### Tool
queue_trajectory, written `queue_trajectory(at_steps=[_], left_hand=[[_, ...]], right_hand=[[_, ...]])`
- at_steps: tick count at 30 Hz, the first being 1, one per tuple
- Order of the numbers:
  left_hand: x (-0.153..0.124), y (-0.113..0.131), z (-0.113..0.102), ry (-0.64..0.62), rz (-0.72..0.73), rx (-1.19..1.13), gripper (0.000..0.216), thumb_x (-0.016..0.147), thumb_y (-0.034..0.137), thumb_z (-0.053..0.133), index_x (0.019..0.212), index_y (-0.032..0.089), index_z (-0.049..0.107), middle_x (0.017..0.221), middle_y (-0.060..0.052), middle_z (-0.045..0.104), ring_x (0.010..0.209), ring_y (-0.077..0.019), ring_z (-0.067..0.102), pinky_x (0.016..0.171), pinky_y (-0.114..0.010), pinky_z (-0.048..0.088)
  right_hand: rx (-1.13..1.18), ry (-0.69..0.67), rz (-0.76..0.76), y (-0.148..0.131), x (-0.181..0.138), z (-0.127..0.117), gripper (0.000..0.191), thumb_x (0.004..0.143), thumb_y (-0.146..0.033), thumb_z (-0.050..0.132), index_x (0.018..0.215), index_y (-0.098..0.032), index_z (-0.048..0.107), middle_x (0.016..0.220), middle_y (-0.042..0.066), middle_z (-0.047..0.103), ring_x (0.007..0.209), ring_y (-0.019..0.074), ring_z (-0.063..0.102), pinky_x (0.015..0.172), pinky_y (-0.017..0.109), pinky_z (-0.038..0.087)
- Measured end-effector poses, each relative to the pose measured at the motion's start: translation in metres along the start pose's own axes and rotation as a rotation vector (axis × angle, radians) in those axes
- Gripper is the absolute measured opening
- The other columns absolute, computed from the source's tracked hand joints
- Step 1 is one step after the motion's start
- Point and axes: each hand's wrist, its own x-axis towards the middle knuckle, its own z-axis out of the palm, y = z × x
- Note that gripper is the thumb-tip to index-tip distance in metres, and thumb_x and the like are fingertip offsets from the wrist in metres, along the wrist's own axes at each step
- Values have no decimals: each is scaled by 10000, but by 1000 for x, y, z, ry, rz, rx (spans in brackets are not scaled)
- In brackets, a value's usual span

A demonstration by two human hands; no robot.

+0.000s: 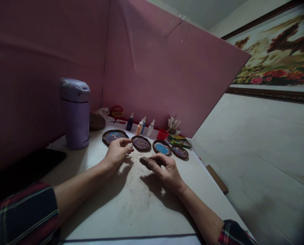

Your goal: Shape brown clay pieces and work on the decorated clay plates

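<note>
My right hand [167, 169] grips a small flattened lump of brown clay [145, 161] between thumb and fingers, just above the white table. To its left, my left hand [117, 151] is raised over the table with curved fingers apart and nothing visible in them. Beyond my hands lie several round brown clay dishes with painted insides: one blue and purple [115, 136] behind my left hand, one purple-speckled [141, 143], one bright blue [162, 148], and a smaller one [180, 152] at the right.
A purple lidded bin [76, 115] stands left, before a brown clay lump [97, 121]. Small paint bottles [139, 128], red-handled scissors [118, 121], a red cup [162, 134] and a green packet [180, 141] line the back. Pink boards [167, 78] wall the table [131, 211].
</note>
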Motion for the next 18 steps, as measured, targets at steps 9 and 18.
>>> queue_trajectory(at_steps=[9, 18], left_hand=[[-1, -2, 2, -161, 62, 110, 289, 666, 318, 669, 876, 119, 653, 728, -53, 673, 687, -185, 605, 598, -286, 444], [-26, -2, 16, -497, 398, 322, 547, 747, 334, 647, 1248, 163, 509, 1195, -119, 572, 1060, -250, 548, 880, -348, 451]], right_hand=[[337, 57, 199, 10, 3, 2, 304, 810, -434, 618, 853, -138, 673, 693, 30, 637, 590, 115, 520, 532, 224, 387], [652, 123, 453, 21, 5, 11, 369, 722, -475, 701, 777, -126, 595, 599, -19, 552, 472, 67, 443, 423, 178, 309]])
